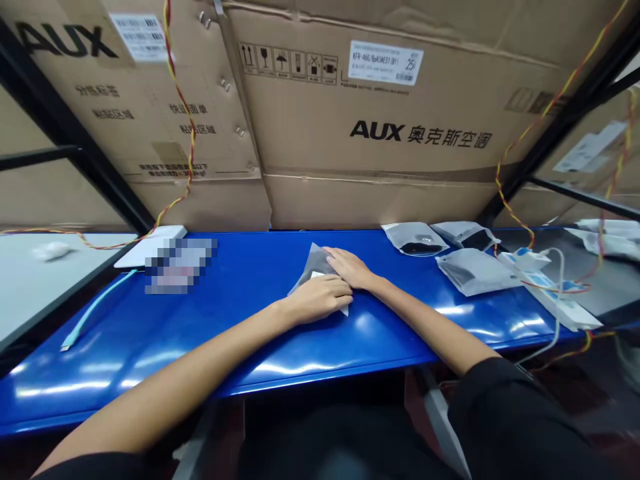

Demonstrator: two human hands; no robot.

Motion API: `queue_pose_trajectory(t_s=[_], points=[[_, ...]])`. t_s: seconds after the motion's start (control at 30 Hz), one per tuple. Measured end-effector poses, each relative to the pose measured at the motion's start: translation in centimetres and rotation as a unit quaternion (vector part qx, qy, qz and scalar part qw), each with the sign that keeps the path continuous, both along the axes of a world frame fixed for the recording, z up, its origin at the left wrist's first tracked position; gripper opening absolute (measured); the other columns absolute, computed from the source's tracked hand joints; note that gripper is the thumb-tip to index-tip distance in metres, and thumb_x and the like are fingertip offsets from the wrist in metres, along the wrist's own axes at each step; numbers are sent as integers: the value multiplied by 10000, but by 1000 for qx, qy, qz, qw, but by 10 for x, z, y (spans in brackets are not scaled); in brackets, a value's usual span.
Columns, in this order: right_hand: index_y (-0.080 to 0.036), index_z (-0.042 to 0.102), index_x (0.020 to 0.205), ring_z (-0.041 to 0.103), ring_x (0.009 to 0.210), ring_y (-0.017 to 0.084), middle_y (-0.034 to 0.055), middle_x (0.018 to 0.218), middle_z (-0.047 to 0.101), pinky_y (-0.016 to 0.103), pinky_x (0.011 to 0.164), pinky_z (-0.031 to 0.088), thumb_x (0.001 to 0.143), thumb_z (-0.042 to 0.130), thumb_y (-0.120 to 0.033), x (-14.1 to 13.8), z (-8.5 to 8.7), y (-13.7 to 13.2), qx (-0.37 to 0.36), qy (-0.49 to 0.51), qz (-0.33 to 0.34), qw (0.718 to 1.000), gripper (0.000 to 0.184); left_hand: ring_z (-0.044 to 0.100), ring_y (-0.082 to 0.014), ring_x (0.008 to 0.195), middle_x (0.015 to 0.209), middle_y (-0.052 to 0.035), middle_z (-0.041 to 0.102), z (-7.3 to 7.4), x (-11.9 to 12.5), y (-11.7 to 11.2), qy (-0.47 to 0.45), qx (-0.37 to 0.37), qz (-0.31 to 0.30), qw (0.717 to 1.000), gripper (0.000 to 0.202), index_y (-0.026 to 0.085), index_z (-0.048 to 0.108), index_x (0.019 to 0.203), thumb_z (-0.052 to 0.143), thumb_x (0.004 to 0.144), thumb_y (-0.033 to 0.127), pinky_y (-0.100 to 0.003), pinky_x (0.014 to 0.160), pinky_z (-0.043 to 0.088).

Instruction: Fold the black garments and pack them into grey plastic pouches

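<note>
Behind everything stand big cardboard boxes [380,133], and before them runs the glossy blue table [240,320]. Far right on it lie more grey pouches [473,272]. At the table's middle a thin frosted plastic pouch [313,263] lies flat under both hands. The right hand [350,267] rests on its far part and the left hand [320,298] on its near edge. The fingers [336,293] are stretched flat and close together, pressing rather than gripping. The pouch looks light, limp and slick, apt to slide on the shiny top; a pinch at a free corner would likely hold best.
</note>
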State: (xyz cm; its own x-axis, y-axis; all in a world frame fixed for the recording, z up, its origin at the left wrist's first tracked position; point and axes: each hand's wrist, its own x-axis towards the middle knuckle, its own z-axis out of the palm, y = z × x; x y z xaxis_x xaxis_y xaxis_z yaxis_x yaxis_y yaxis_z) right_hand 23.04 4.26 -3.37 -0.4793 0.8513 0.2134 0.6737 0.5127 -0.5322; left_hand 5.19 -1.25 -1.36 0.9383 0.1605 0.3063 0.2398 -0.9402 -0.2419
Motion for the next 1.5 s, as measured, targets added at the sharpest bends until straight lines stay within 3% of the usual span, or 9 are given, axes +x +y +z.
queue_pose_trajectory(t_s=[0.23,0.47,0.63,0.87,0.97,1.07,1.27,1.37,1.5], points=[[-75,438,1573,389,1529,304,187,1629,431,533,1264,305,1078,266,-298,32,-9,-26,80,-32,27,996,569,668,-280,1220,1210,-89,772,-6,-8,10,-50,54,14,997,332,167,738,1190,480,987,116,-468,1081,513],[-124,399,1591,321,1554,366,219,1650,382,636,1258,237,836,717,-386,60,8,-36,209,-42,54,976,860,708,-197,1169,1204,-71,779,19,9,37,-224,11,-4,974,409,178,744,1165,404,971,58,-352,1023,579],[-139,558,1489,583,1381,279,157,1512,588,451,1156,486,1005,524,-281,75,25,-21,246,-30,54,967,506,725,-191,1138,1205,-72,780,34,37,32,-180,1,-79,980,371,195,754,1140,419,1014,99,-340,1019,584],[-141,534,1523,478,1470,323,151,1548,553,541,1203,421,936,472,-104,172,63,-11,350,-167,-36,921,592,602,-259,1356,1457,-142,636,17,27,11,-138,-8,-75,988,429,194,648,1375,468,999,93,-469,1149,503],[-147,460,1569,429,1494,356,162,1595,492,596,1194,391,762,497,-22,226,71,7,331,-219,-101,912,817,644,-267,1295,1408,-145,667,1,23,12,-88,-72,-53,992,409,197,667,1352,485,993,122,-466,1107,534],[-124,394,1595,409,1498,378,185,1607,465,624,1165,398,734,486,-35,261,53,26,284,-246,-171,911,870,661,-261,1264,1379,-131,684,-9,23,16,-67,-152,-14,986,373,205,685,1327,509,999,185,-417,1062,561],[-7,342,1592,388,1514,359,271,1623,400,549,1210,363,804,453,-71,270,17,46,178,-288,-196,920,799,649,-260,1281,1379,-123,685,-13,25,18,-75,-203,8,976,352,202,715,1278,506,994,206,-426,1089,536],[-1,295,1613,368,1523,376,275,1668,311,521,1203,376,868,475,-144,271,26,37,152,-298,-210,919,780,658,-264,1268,1370,-128,689,-14,24,16,-76,-199,5,977,347,187,719,1267,509,991,202,-425,1074,546],[-34,271,1629,466,1442,444,317,1622,364,567,1091,473,959,514,-501,283,26,-12,110,-275,-356,886,852,675,-258,1242,1352,-127,700,-14,23,15,-100,-198,4,975,332,191,727,1246,523,985,183,-409,1051,561]])
